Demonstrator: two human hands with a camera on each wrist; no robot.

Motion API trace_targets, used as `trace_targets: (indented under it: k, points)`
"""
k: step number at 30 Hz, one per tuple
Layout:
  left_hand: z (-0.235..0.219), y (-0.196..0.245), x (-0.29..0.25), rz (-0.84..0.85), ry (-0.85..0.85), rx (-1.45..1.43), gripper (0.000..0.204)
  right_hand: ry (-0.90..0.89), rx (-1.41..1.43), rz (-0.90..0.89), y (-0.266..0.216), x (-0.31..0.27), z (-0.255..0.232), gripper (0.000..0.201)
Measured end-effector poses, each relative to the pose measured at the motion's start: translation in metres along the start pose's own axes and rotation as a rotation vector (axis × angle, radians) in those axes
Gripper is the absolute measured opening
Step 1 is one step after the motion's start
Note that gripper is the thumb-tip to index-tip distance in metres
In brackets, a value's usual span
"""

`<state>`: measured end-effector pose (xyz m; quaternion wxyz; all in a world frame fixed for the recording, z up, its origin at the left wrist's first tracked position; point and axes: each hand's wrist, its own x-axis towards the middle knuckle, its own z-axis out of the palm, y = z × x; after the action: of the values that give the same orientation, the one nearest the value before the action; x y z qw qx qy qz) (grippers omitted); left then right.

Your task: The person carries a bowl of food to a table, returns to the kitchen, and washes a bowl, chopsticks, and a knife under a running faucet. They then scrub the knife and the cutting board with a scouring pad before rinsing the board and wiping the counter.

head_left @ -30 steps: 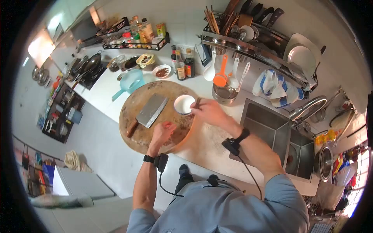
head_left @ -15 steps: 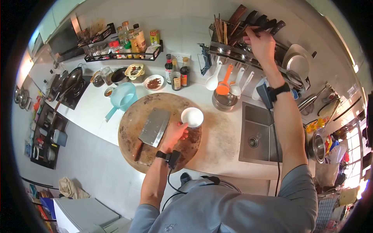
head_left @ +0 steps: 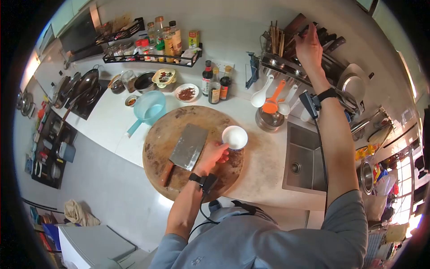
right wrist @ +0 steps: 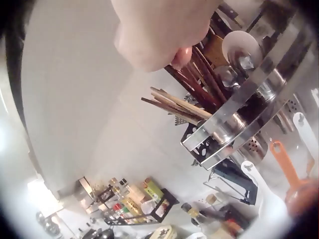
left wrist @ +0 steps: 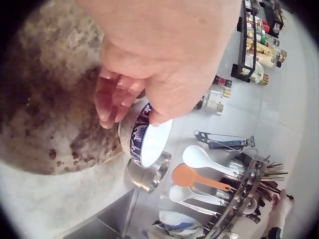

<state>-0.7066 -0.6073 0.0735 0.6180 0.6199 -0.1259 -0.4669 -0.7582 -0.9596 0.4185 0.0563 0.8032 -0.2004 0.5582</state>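
On the round wooden chopping board [head_left: 161, 130] stands a small white bowl [head_left: 235, 136] with a blue-patterned outside. My left hand [head_left: 213, 155] pinches its near rim; in the left wrist view the thumb lies on the rim of the bowl [left wrist: 157, 142], the other fingers curled beneath. A cleaver [head_left: 190, 145] with a wooden handle lies flat left of that hand. Up at the wall rack, my right hand [head_left: 310, 51] grips a dark utensil handle [head_left: 316, 24] among the other handles. In the right wrist view, the back of the right hand [right wrist: 159, 32] hides most of its grip.
Bamboo chopsticks [head_left: 276, 40] stand in the rack [head_left: 286, 65], with ladles hanging below. A metal pot [head_left: 269, 121] and a sink [head_left: 293, 154] are at right. A blue strainer [head_left: 149, 107], a dish of dried chillies [head_left: 187, 93] and sauce bottles [head_left: 215, 87] stand behind the board.
My right hand has gone from the bowl up to the utensil rack and stays there among the handles. My left hand has moved from the board to the bowl's rim. The view has shifted.
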Motion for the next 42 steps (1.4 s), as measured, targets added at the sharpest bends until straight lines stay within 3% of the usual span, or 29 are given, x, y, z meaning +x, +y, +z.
trace_targets:
  k: [1, 2, 5, 6, 10, 13, 16, 17, 19, 20, 23, 24, 25, 27, 29, 31, 33, 35, 36, 37, 40, 42]
  points:
    - [0.000, 0.003, -0.003, -0.003, 0.010, -0.003, 0.040, 0.087, -0.047, -0.108, 0.003, 0.000, 0.002, 0.065]
    - [0.000, 0.006, -0.006, -0.016, -0.004, 0.031, 0.038, 0.083, -0.037, -0.107, 0.006, 0.000, 0.005, 0.065]
    - [0.006, 0.002, -0.005, -0.015, 0.011, 0.031, 0.035, -0.103, -0.281, -0.193, 0.031, -0.001, 0.019, 0.058]
    - [0.006, 0.001, -0.005, 0.006, 0.044, -0.002, 0.034, -0.260, -0.431, -0.143, 0.016, -0.003, 0.011, 0.050]
    - [0.010, 0.005, -0.009, -0.019, 0.071, 0.018, 0.031, -0.316, -0.471, -0.198, -0.005, 0.000, -0.003, 0.042]
    - [0.016, 0.002, -0.006, 0.001, 0.076, 0.006, 0.033, -0.032, -0.334, -0.442, 0.007, -0.010, 0.004, 0.036]
    - [0.024, -0.006, 0.000, 0.009, 0.100, -0.024, 0.034, 0.025, -0.424, -0.502, 0.006, -0.008, 0.001, 0.028]
    - [0.026, -0.009, 0.003, 0.009, 0.122, -0.026, 0.034, 0.027, -0.401, -0.502, 0.004, -0.003, 0.000, 0.028]
    - [0.030, -0.015, 0.010, -0.013, 0.093, -0.067, 0.036, -0.386, -0.471, -0.259, 0.005, 0.007, -0.004, 0.038]
    - [0.033, -0.017, 0.013, -0.010, 0.112, -0.097, 0.031, -0.341, -0.489, -0.350, 0.015, 0.014, -0.005, 0.031]
    - [0.036, -0.025, 0.020, 0.021, 0.177, -0.103, 0.030, -0.317, -0.450, -0.382, 0.038, 0.020, 0.004, 0.027]
    - [0.038, -0.022, 0.016, 0.024, 0.190, -0.107, 0.030, -0.272, -0.270, -0.320, 0.042, 0.025, 0.003, 0.029]
    - [0.040, -0.020, 0.012, 0.027, 0.232, -0.111, 0.032, -0.271, -0.257, -0.327, 0.045, 0.025, 0.008, 0.029]
    - [0.044, -0.026, 0.002, 0.016, 0.288, -0.114, 0.033, -0.266, -0.221, -0.110, 0.050, 0.013, 0.014, 0.030]
    - [0.040, -0.024, -0.002, 0.078, 0.291, -0.161, 0.036, -0.282, -0.223, -0.105, 0.050, 0.013, 0.017, 0.030]
    - [0.037, -0.018, -0.021, 0.086, 0.288, -0.177, 0.036, -0.159, -0.456, -0.388, 0.048, 0.009, 0.009, 0.033]
    - [0.031, -0.007, -0.039, 0.102, 0.275, -0.184, 0.036, -0.231, -0.456, -0.374, 0.053, 0.017, 0.011, 0.036]
    - [0.022, -0.002, -0.059, 0.145, 0.254, -0.173, 0.037, -0.320, -0.379, -0.080, 0.062, 0.027, 0.024, 0.038]
    - [0.014, -0.002, -0.068, 0.147, 0.267, -0.181, 0.037, -0.362, -0.362, -0.040, 0.063, 0.032, 0.026, 0.040]
    - [0.006, -0.002, -0.077, 0.141, 0.279, -0.209, 0.038, -0.272, -0.365, -0.096, 0.076, 0.030, 0.033, 0.040]
    - [-0.033, 0.007, -0.107, 0.166, 0.321, -0.262, 0.035, -0.379, -0.318, -0.112, 0.067, 0.053, 0.033, 0.041]
    - [-0.060, 0.013, -0.126, 0.181, 0.341, -0.274, 0.031, -0.388, -0.628, -0.178, 0.050, 0.045, 0.032, 0.043]
